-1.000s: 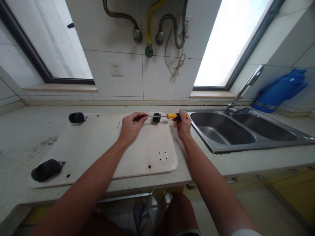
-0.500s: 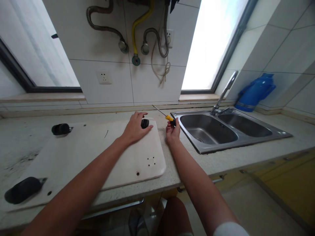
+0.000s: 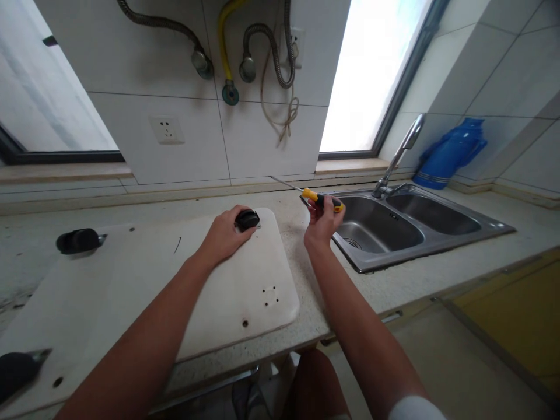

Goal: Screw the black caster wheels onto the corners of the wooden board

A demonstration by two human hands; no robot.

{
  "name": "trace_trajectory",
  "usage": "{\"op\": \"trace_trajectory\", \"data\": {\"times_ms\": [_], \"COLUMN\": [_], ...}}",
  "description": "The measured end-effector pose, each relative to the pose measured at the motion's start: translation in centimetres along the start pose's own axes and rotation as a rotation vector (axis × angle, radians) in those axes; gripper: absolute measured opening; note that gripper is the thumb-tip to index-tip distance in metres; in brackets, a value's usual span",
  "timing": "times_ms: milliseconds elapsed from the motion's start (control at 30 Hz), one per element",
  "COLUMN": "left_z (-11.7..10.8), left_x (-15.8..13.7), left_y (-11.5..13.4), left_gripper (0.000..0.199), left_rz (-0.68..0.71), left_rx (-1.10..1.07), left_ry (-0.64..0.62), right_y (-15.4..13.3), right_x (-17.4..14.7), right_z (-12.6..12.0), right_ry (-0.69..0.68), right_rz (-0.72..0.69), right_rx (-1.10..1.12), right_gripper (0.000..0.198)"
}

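A white board (image 3: 227, 291) with drilled holes lies flat on the countertop. At its far right corner stands a black caster wheel (image 3: 247, 219), and my left hand (image 3: 221, 236) is closed around its left side, thumb along the near edge. My right hand (image 3: 322, 224) is raised by the sink's left rim, holding a screwdriver (image 3: 311, 195) by its yellow and black handle. Its thin shaft points left toward the wall, apart from the board. Another caster wheel (image 3: 79, 241) sits at the board's far left, and one more (image 3: 17, 373) near its front left corner.
A double-bowl steel sink (image 3: 371, 262) with a faucet (image 3: 400, 151) is set into the countertop (image 3: 301, 268) at right. Behind it leans a blue thermos flask (image 3: 450, 154). Metal hoses (image 3: 275, 49) and a yellow pipe (image 3: 225, 44) hang along the tiled wall.
My right hand has moved right with the screwdriver, whose handle now shows more fully. My left hand stays at the caster wheel, more of which is visible. The camera view has shifted slightly.
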State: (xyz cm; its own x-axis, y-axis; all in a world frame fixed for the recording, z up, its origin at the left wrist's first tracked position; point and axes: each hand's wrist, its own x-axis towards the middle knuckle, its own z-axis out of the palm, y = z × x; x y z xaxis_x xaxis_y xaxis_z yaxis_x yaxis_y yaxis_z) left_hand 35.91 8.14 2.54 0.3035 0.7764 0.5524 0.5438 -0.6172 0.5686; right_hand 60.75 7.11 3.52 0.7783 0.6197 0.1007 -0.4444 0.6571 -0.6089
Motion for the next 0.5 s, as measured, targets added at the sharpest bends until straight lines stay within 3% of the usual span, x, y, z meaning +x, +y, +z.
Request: {"op": "trace_trajectory", "data": {"times_ms": [67, 200, 333, 500], "left_z": [0.0, -0.1, -0.2, -0.2], "left_x": [0.0, 0.0, 0.0, 0.1], "left_y": [0.0, -0.2, -0.3, -0.3], "left_gripper": [0.037, 0.037, 0.036, 0.038], "left_rz": [0.005, -0.04, -0.087, -0.103], "left_rx": [0.003, -0.077, -0.105, -0.104], "left_ry": [0.021, 0.029, 0.053, 0.046], "right_y": [-1.4, -3.7, -4.5, -3.4], "right_x": [-0.2, 0.0, 0.2, 0.0], "right_z": [2.1, 7.2, 10.4, 11.2], "right_ry": [-0.086, -0.46, -0.682, -0.813], "right_rz": [-0.168, -0.538, -0.682, -0.782], "right_rx": [-0.051, -0.274, -0.466, -0.618], "right_gripper": [0.035, 0.037, 0.035, 0.027]}}
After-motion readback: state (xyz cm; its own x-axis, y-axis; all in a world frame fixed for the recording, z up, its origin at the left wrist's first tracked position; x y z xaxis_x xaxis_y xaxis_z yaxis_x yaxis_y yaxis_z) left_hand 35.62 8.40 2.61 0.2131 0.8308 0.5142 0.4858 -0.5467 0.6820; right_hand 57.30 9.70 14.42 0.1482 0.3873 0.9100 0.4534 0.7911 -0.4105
